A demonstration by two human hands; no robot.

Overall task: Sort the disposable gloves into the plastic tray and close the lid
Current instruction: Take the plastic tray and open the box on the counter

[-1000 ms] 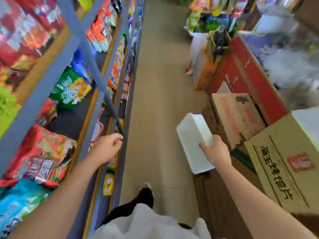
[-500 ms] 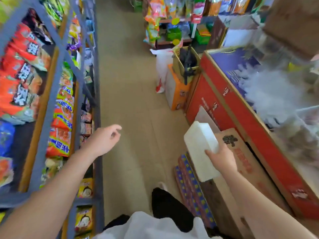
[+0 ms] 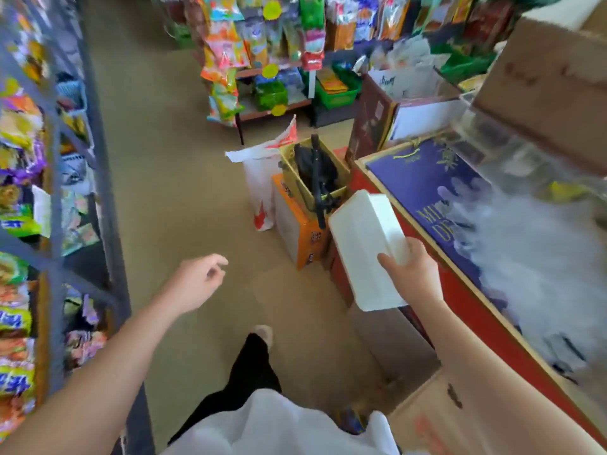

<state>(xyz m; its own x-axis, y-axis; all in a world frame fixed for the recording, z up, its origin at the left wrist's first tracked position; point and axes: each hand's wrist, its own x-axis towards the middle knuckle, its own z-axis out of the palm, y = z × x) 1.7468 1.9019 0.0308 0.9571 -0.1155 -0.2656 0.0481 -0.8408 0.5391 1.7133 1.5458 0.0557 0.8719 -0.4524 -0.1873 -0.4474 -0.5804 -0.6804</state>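
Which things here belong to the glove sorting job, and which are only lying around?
Job: white plastic tray in the right hand; pile of clear disposable gloves; left hand, free.

Lying about: snack shelves; orange carton; white bag.

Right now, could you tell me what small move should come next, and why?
Probably set the white tray, held by the right hand, onto the blue-topped surface beside the clear gloves; the left hand is free to load them.
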